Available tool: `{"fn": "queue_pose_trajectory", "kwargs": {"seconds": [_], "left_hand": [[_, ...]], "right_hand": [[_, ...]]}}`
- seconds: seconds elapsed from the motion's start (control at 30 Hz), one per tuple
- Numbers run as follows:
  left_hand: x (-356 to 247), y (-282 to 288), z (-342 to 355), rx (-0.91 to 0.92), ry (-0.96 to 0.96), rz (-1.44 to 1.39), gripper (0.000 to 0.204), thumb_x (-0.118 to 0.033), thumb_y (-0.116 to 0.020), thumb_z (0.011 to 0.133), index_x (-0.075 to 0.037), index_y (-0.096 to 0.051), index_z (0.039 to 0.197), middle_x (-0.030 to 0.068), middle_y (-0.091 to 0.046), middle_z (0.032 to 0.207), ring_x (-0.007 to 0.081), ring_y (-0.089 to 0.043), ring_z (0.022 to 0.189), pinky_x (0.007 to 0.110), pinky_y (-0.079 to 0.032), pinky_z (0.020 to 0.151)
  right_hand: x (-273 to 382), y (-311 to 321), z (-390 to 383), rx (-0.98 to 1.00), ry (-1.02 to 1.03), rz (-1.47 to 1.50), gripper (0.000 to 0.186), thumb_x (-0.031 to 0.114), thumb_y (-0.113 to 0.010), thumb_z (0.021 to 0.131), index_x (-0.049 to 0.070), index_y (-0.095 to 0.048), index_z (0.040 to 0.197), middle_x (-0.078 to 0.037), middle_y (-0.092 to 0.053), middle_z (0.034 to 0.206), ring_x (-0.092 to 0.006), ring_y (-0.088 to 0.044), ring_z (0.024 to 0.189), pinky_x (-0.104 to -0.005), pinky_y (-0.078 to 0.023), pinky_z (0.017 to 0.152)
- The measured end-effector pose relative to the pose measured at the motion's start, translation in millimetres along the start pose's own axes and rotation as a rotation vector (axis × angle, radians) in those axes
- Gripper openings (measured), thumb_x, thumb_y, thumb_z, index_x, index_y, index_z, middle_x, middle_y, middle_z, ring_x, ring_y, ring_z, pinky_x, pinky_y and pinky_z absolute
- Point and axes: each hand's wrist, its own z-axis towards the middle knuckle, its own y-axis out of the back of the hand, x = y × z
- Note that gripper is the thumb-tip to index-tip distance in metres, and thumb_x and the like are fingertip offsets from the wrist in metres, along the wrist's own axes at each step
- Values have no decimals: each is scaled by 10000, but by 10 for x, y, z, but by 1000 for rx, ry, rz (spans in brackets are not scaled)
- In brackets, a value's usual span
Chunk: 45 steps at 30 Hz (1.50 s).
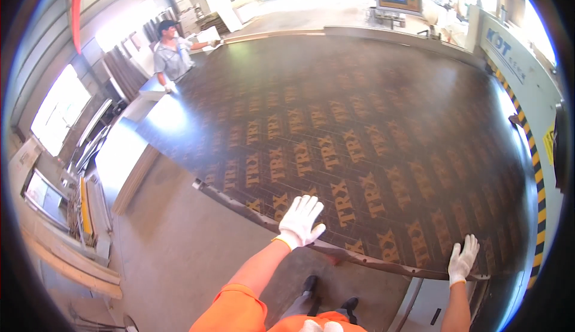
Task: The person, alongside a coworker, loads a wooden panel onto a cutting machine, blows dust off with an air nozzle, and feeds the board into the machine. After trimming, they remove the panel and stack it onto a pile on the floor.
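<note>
While spreading the gloved left hand over the near edge of the broad, dark printed panel, also laying the gloved right hand open by its near right corner, gripping nothing with either. Lying flat beside the striped machine frame, looking stiff, heavy and slick-faced, perhaps hiding more sheets beneath, with too blurred a rim for telling. Judging by that bulk, calling for two-handed holding along the near edge, opposite the co-worker standing far left
</note>
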Motion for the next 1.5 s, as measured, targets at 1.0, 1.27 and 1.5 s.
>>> {"fn": "queue_pose_trajectory", "kwargs": {"seconds": [1.0,1.27,1.5], "left_hand": [[-929,-453,399,179,-375,-22,1015,-644,-646,913,90,-430,1581,354,-387,1656,557,-329,1556,643,-212,1314],[-1078,-399,406,125,-412,-61,992,-632,-656,931,90,-440,1576,338,-409,1651,554,-340,1550,628,-228,1314],[-1132,-376,391,100,-405,-86,977,-611,-734,865,72,-507,1525,321,-464,1620,539,-374,1540,630,-245,1313]], "right_hand": [[-250,88,223,-171,-33,191,449,291,-655,972,-22,-679,1293,-215,-603,1472,-396,-471,1482,-521,-273,1320],[-324,141,195,-161,-28,197,435,286,-644,979,-14,-692,1290,-197,-613,1473,-380,-476,1484,-509,-278,1321],[-341,284,190,-10,-82,132,552,376,-597,1026,-5,-639,1424,-181,-542,1593,-348,-398,1563,-474,-211,1353]]}}
